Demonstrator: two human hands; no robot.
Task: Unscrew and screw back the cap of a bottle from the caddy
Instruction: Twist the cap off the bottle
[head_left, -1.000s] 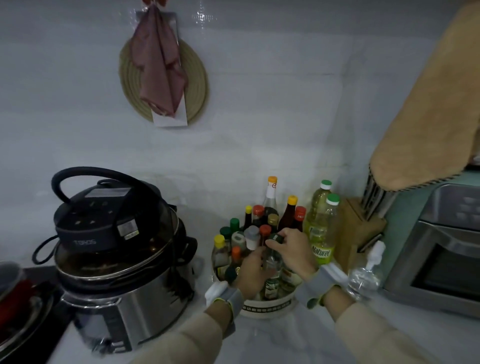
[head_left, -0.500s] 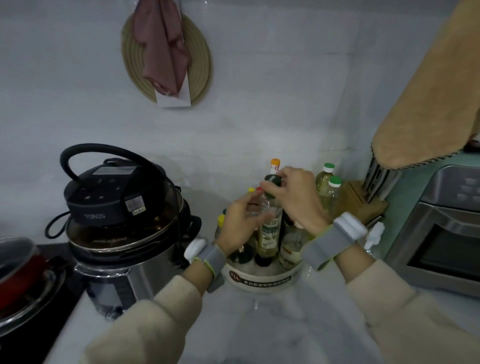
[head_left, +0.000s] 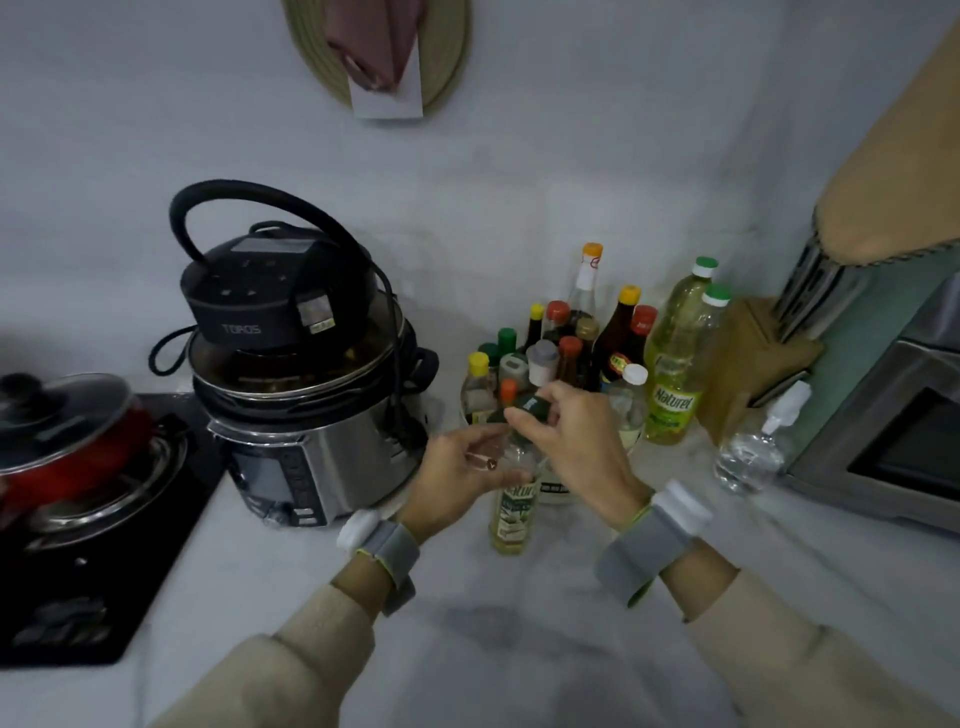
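A small glass bottle of yellow oil (head_left: 511, 519) with a green-and-white label stands on the white counter, in front of the round caddy (head_left: 635, 441) full of sauce bottles. My left hand (head_left: 457, 475) grips the bottle's neck and shoulder. My right hand (head_left: 569, 441) pinches the dark green cap (head_left: 535, 405) from above with thumb and fingers. The cap sits at the top of the bottle; whether it is threaded on or lifted free is hidden by my fingers.
A pressure cooker (head_left: 306, 384) stands left of the caddy, with a red lidded pot (head_left: 67, 447) on a black hob at far left. Two tall oil bottles (head_left: 680, 364), a knife block (head_left: 758, 358), a clear pump bottle (head_left: 758, 447) and a toaster oven (head_left: 898, 421) are at the right.
The oil bottle has come out of the caddy and down onto the counter in front of it, with both hands still on it. The camera view has tilted downward.
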